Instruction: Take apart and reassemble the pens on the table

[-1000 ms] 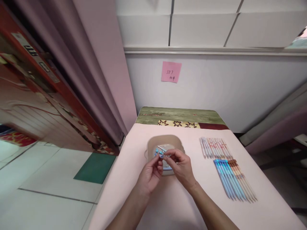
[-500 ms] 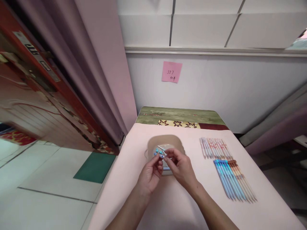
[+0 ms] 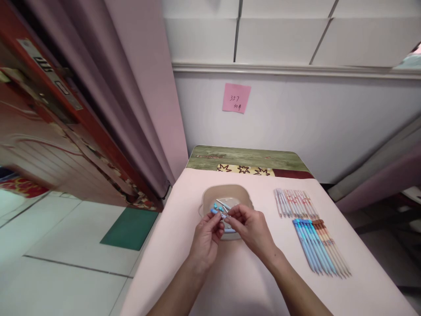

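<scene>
Over a beige plastic basin point(image 3: 210, 193), my left hand point(image 3: 208, 237) pinches a small blue pen part point(image 3: 215, 212) between thumb and fingers. My right hand point(image 3: 251, 227) is closed at the other end of the same part, its thumb and fingertips pressed together. The fingers hide most of the joint between the hands. Loose teal pen pieces point(image 3: 215, 206) and a thin pale rod point(image 3: 221, 203) lie in the basin beyond my fingertips. A light blue tube point(image 3: 229, 231) rests near the basin's front wall.
On the pale pink tablecloth point(image 3: 177, 228) to the right lie a row of clear-barrelled pens point(image 3: 296, 203) and, nearer, a row of blue pens point(image 3: 312, 248) beside brown-and-beige pens point(image 3: 332, 248). A pink note point(image 3: 236, 98) sticks to the wall. A wooden door point(image 3: 66, 145) stands left.
My right fingers have shifted slightly along the pen part, and more of its blue end shows above my left thumb. The basin and pen rows stay in place.
</scene>
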### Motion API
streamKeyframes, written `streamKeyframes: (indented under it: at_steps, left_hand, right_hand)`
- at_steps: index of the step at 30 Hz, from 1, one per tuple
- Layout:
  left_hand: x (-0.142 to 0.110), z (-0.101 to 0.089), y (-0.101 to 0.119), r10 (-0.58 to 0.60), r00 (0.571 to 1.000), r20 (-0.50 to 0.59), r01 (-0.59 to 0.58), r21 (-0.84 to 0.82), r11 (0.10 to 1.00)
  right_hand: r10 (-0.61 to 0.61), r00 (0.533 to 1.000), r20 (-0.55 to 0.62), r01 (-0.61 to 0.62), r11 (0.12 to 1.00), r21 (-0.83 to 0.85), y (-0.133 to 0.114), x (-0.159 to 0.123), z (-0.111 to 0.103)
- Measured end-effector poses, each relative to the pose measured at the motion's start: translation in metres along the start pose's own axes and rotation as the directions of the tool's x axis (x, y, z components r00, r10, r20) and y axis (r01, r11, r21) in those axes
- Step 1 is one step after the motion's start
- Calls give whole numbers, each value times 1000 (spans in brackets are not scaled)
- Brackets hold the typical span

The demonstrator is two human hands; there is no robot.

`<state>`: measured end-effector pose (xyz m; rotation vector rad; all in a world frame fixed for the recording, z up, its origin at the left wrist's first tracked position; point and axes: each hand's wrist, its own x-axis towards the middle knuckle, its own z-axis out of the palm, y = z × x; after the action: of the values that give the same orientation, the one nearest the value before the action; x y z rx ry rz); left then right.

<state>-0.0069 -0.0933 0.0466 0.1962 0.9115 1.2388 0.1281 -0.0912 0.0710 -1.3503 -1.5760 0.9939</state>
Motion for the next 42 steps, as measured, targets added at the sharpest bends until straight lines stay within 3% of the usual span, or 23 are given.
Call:
streamKeyframes:
  at_steps: [5,12,15,17,18,21,23,29,38,42]
  left_hand:
    - [-2,0,-1,-75,997,-6,75,-38,996]
    - [-3,0,0,-154,988,2,154,-92,984]
    - [-1,-1,11,-190,982,4,188,-133,973]
    - [1,-4,24,-168,985,-22,161,-185,969]
    - [2,-5,30,-144,989,-38,132,-217,967]
    - [5,-9,45,-79,995,-65,56,-304,951]
    - [5,-11,46,-75,995,-70,48,-325,945]
    - [3,-15,41,-95,991,-93,65,-291,954]
    - [7,-20,47,-87,991,-100,53,-300,952]
    - [6,-19,46,-76,993,-93,50,-250,967]
  right_hand:
    - [23,1000,-15,-22,995,95,6,1,2]
    - [-36,998,-52,36,999,2,0,4,3]
    - [-28,994,-107,33,998,47,6,15,-7]
    - [-1,987,-160,-2,1000,-16,15,25,-16]
    - [11,987,-158,-33,990,-139,20,30,-20]
    - [103,994,-34,-103,806,-583,35,40,-21]
    - [191,981,37,-107,691,-715,43,44,-10]
    - [297,952,77,-110,565,-818,61,50,26]
    - [292,955,60,-99,498,-862,65,74,28]
    - [293,955,51,-105,493,-864,56,74,27]
